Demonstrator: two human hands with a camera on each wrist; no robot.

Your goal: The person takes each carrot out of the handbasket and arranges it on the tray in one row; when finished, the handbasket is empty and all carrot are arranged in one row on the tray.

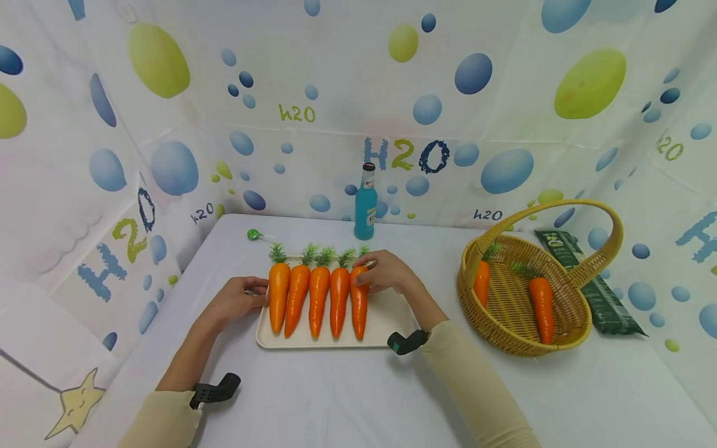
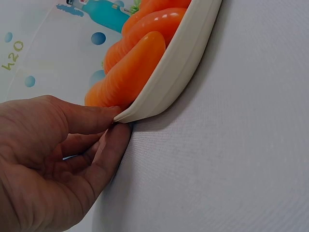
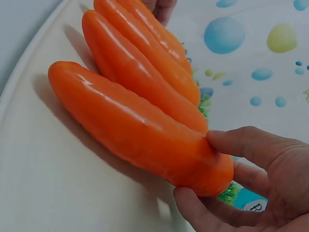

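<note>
Right fingers: The right hand [image 1: 383,270] is holding the end carrot [image 1: 359,308] near its leafy end, with the thumb and fingers closing on its two sides.
Left fingers: The left hand [image 1: 241,298] is pinching the left edge of the tray [image 1: 386,320], thumb on top and fingers under the rim.
End carrot: It is sitting at the right end of the row on the tray, its pointy tip facing the person.
Tray: The cream tray is holding five orange carrots side by side. The four others [image 1: 319,302] are pointing the same way, and their green leaves are poking past the far edge. The right part is showing bare tray.
Basket: The woven basket [image 1: 510,292] is standing on the right, with its big handle arching over the top. Two carrots are lying inside, one by the left wall [image 1: 481,283] and one by the right side [image 1: 541,309].
Green packet: A dark green packet [image 1: 616,308] is lying just beside the basket, on its right.
Bottle: A blue bottle [image 1: 365,214] with a dark cap is standing up behind the tray.
Lollipop: A green lollipop [image 1: 254,234] is lying near the tray's far left corner.
Table: A white cloth [image 1: 313,398] is lying under everything.
</note>
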